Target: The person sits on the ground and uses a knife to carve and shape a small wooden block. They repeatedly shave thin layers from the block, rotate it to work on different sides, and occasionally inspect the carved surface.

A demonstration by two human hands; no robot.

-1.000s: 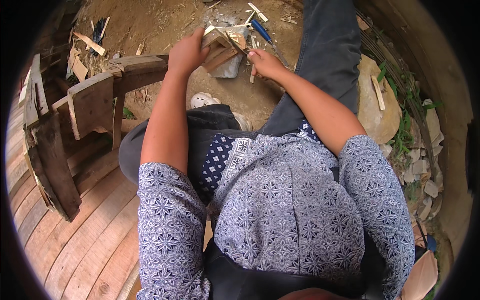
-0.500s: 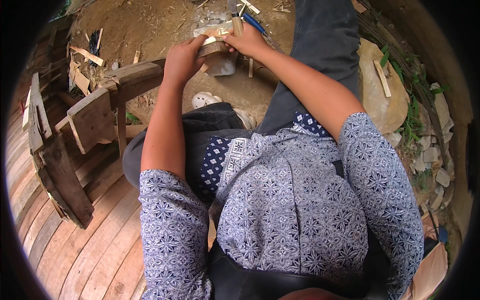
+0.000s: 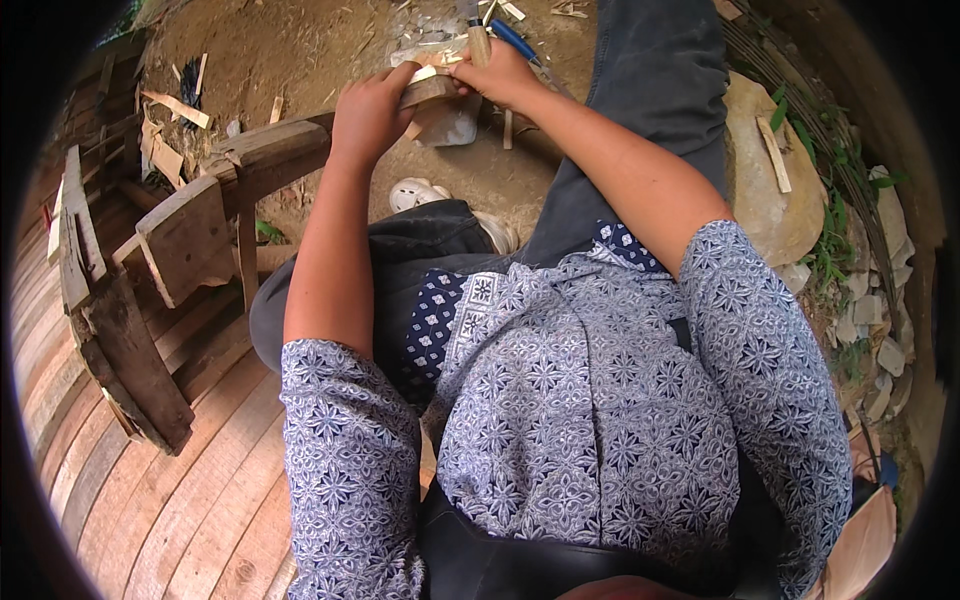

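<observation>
My left hand (image 3: 368,110) grips the near end of a small pale wooden block (image 3: 430,88) held out over the dirt ground. My right hand (image 3: 497,74) closes around a wooden-handled tool (image 3: 477,40) that stands upright against the block's far end; its blade is hidden behind the hand. Both hands meet at the block, past my knees. My forearms reach out from patterned blue-and-white short sleeves.
A rough wooden bench or frame (image 3: 180,235) stands to the left on a plank floor (image 3: 150,500). Wood chips (image 3: 175,105) litter the dirt. A blue-handled tool (image 3: 515,38) lies beyond my right hand. A flat stone (image 3: 775,190) and rubble lie at right.
My hands came together on the block and lifted it farther from me; my right hand, earlier apart from the block, now holds the wooden-handled tool against it.
</observation>
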